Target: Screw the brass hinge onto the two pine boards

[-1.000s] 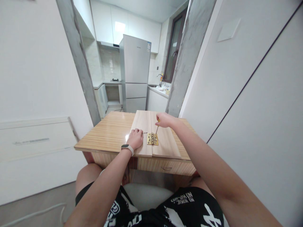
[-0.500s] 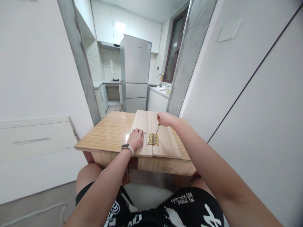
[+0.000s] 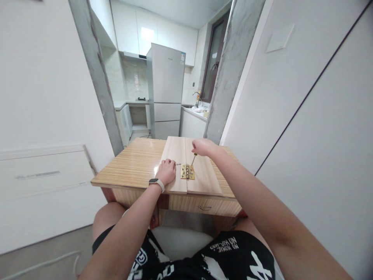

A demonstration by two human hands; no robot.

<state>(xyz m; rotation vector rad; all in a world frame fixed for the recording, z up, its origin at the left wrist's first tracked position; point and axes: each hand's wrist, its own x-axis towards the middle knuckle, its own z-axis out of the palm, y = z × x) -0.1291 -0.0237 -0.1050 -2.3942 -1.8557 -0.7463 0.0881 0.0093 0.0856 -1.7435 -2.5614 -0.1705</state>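
Head cam: right hand (image 3: pixel 203 147) pinching a slim metal-shafted screwdriver (image 3: pixel 194 158) over the brass-coloured rectangular hinge (image 3: pixel 187 172), left hand (image 3: pixel 166 172) pressed flat-ish on the pale wooden board (image 3: pixel 174 149).

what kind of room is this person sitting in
Probably a home, at the opening to a small kitchen: a tall fridge stands beyond the table, with a sink faucet to its right and white wall cabinets above.

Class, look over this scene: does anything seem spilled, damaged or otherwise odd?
Nothing looks spilled or broken around the brass-coloured hinge and wooden boards. What stands out is the opening's grey edge: rough and patchy, it looks unfinished beside the smooth white wall.
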